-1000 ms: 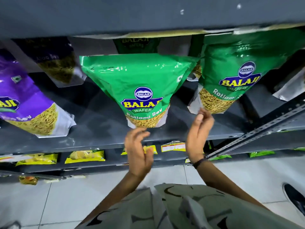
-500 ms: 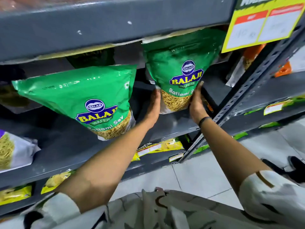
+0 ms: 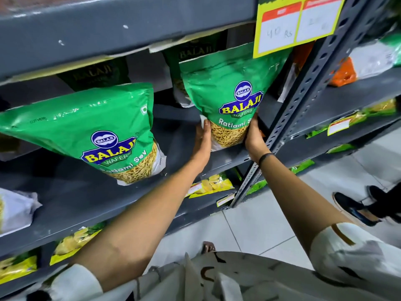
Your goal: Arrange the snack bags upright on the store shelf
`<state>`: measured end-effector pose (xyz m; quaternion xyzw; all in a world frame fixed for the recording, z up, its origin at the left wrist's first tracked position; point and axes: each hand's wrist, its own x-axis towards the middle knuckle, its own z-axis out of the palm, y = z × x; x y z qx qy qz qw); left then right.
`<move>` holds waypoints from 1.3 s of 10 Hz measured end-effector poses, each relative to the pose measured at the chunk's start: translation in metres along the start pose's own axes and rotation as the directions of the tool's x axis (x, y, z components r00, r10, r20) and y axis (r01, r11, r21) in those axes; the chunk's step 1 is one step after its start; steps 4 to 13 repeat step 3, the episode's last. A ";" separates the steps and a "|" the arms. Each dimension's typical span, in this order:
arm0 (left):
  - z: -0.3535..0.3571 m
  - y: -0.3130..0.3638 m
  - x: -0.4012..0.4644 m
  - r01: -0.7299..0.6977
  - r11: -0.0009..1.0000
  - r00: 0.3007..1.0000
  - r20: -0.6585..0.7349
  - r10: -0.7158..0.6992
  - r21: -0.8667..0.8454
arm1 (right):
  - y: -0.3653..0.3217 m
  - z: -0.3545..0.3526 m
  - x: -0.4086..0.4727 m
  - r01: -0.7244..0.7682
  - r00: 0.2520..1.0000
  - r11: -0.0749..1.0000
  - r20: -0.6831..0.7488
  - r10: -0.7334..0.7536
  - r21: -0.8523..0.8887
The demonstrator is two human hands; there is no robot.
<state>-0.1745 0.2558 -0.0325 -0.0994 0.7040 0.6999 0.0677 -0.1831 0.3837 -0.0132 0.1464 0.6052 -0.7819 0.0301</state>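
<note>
Two green Balaji Ratlami Sev bags stand upright on the grey shelf board (image 3: 91, 200). The right green bag (image 3: 230, 88) stands at the shelf's right end, beside the upright post. My left hand (image 3: 202, 141) presses flat against its lower left side and my right hand (image 3: 253, 135) against its lower right side, so the bag is gripped between both palms. The left green bag (image 3: 86, 127) stands alone further left, touched by neither hand. Darker green bags (image 3: 193, 53) stand behind in shadow.
A perforated grey upright post (image 3: 303, 101) rises just right of my right hand. A yellow price tag (image 3: 293, 22) hangs from the shelf above. A white-bottomed bag (image 3: 15, 209) sits at far left. Yellow packets (image 3: 210, 185) lie on the lower shelf. A person's dark shoe (image 3: 351, 207) is on the tiled floor.
The view has swung right and closer. Both hands went from hovering below the left green bag to clasping the base of the right green bag, where they stay.
</note>
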 end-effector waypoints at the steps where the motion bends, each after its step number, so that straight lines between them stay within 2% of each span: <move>1: -0.002 -0.001 -0.006 -0.014 1.000 1.000 0.000 0.014 0.009 | 0.002 0.004 -0.008 0.010 0.999 1.000 -0.036 -0.010 0.006; 2: -0.012 -0.005 -0.026 -0.061 0.979 0.997 -0.042 0.070 0.192 | 0.012 0.009 -0.018 0.050 0.975 0.999 -0.217 -0.049 0.000; 3: -0.026 -0.017 -0.051 -0.250 0.929 0.950 -0.116 0.289 0.271 | 0.030 0.020 -0.043 0.151 0.879 0.988 -0.454 -0.147 -0.027; 13: -0.026 -0.017 -0.051 -0.250 0.929 0.950 -0.116 0.289 0.271 | 0.030 0.020 -0.043 0.151 0.879 0.988 -0.454 -0.147 -0.027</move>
